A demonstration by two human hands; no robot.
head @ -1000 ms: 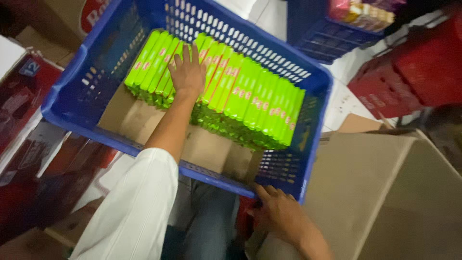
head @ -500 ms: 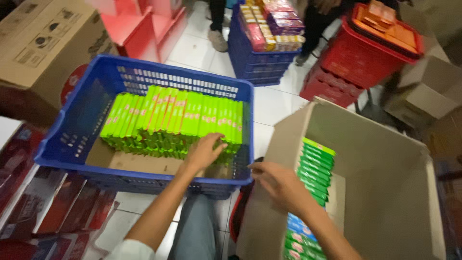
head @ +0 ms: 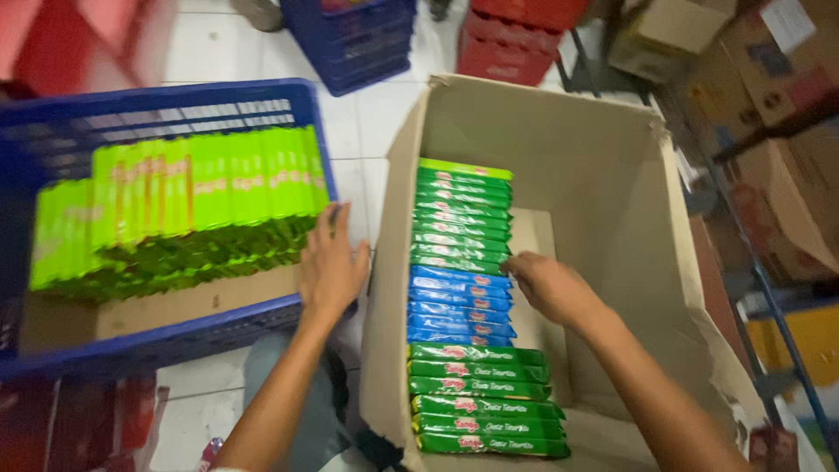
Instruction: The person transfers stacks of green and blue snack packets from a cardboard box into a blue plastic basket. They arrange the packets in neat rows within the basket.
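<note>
My left hand (head: 332, 267) rests with fingers spread on the right rim of a blue plastic crate (head: 175, 336), beside a row of bright green flat packs (head: 192, 197) standing on edge inside it. My right hand (head: 551, 288) reaches into an open cardboard box (head: 612, 166), its fingers touching the right side of a stacked column of dark green packs (head: 461, 218) and blue packs (head: 459, 306). More green packs (head: 485, 406) lie at the near end of that column. Neither hand holds anything that I can see.
Cardboard lines the crate's floor (head: 166, 306). Another blue crate (head: 354, 39) and a red basket (head: 516, 35) stand on the white tiled floor at the back. Cardboard boxes (head: 778, 70) and shelving fill the right side. Red packaging (head: 70, 419) lies at lower left.
The view swung right, bringing the cardboard box to the middle. My left hand moved from the green packs to the crate's right rim. My right hand went from the crate's corner into the box.
</note>
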